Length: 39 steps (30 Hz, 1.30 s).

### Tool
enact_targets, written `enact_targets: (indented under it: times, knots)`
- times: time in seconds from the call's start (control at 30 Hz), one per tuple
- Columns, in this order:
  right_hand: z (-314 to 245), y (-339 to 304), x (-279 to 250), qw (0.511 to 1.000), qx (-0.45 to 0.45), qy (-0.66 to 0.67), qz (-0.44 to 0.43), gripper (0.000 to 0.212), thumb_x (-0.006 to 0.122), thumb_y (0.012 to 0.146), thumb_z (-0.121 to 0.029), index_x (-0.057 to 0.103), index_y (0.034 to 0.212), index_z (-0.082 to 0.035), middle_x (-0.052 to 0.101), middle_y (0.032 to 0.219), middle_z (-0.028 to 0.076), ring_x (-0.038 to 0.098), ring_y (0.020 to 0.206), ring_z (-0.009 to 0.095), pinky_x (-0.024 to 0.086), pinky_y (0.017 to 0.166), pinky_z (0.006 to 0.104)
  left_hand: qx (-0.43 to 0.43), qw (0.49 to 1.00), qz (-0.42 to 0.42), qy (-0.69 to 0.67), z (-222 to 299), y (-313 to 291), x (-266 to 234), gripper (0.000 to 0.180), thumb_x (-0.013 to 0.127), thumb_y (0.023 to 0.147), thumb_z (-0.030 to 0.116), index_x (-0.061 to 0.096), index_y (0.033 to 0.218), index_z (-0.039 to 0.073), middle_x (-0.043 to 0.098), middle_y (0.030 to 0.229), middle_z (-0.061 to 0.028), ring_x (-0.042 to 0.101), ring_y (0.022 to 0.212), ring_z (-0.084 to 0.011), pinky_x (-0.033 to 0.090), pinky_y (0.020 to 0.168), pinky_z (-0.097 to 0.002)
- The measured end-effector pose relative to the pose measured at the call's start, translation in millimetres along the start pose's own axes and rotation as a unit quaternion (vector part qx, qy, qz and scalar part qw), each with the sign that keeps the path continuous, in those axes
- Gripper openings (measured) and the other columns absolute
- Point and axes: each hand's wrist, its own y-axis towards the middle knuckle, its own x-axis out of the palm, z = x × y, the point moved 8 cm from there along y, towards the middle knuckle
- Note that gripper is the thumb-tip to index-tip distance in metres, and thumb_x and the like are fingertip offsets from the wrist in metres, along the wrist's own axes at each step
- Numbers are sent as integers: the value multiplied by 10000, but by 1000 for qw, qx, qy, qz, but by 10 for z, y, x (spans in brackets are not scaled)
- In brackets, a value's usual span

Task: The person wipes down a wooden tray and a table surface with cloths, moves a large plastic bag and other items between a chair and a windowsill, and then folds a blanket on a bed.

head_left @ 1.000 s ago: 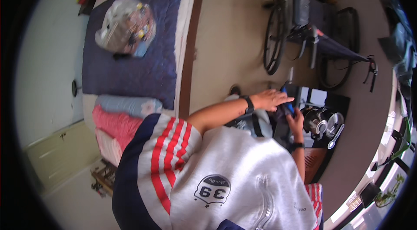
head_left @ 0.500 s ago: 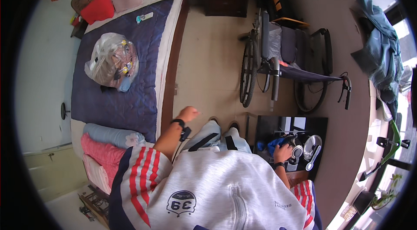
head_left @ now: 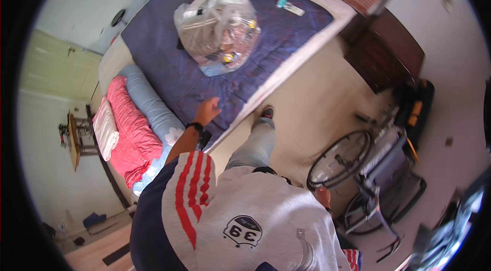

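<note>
My left hand (head_left: 207,111) hangs beside the near edge of the bed, its fingers loosely bent and apart, with nothing seen in it. A dark band is around that wrist. The nearest big thing on the dark blue bed cover (head_left: 163,25) is a bulging clear plastic bag (head_left: 217,30); packets with yellow parts show through its side. My right hand (head_left: 323,197) is low at my right side, close to the wheelchair wheel; its fingers are largely hidden and blurred, so what it holds, if anything, does not show.
A wheelchair (head_left: 381,168) stands to the right, before a dark wooden cabinet (head_left: 384,51). Rolled blue bedding (head_left: 146,97) and a folded pink quilt (head_left: 130,133) lie at the bed's left end. A small white-and-teal item (head_left: 290,7) rests on the cover.
My view has turned left toward the bed. My right hand has left the dark table with the pots and come to my side. The left hand is now by the bed edge.
</note>
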Motion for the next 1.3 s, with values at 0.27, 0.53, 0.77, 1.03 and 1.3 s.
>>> enact_targets:
  times: [0.27,0.53,0.77,1.03,1.3]
  knots:
    - [-2312,645,-497,912,-7,376,-164,211,564,936,-201,666,951,-18,679,796,80,649,654,176,541,616,314,14,938,296,178,319,2937,-2015,569,725,836,456,632,1106,-36,669,1069,-209,641,1017,-336,487,883,-413]
    - [-3612,652,-1743,974,-94,203,38,210,563,933,-227,662,1029,-68,711,904,114,694,828,230,537,732,354,-201,957,208,2,-1036,4538,-1863,750,560,870,621,669,1108,-81,649,1142,-302,608,1094,-440,478,929,-447]
    - [-3604,446,-2398,954,-144,195,176,140,543,883,-108,665,910,-43,677,925,156,642,808,318,503,700,411,92,979,172,66,-715,3717,-858,326,451,992,127,631,1246,31,687,1128,-178,652,1003,-310,510,873,-404]
    - [-4227,460,-2982,925,-173,298,158,237,600,874,-270,664,998,-78,688,963,130,650,908,342,517,775,423,-52,994,14,-96,2271,3220,-62,339,612,887,202,626,1089,-69,676,969,-148,629,849,-241,490,745,-355]
    - [-4073,235,-3774,909,-273,276,150,729,784,763,-360,463,1360,-92,570,1263,201,593,1103,391,485,931,446,55,978,-72,-188,4202,2995,1057,312,617,866,206,620,1010,-72,649,914,-121,601,798,-214,472,703,-344]
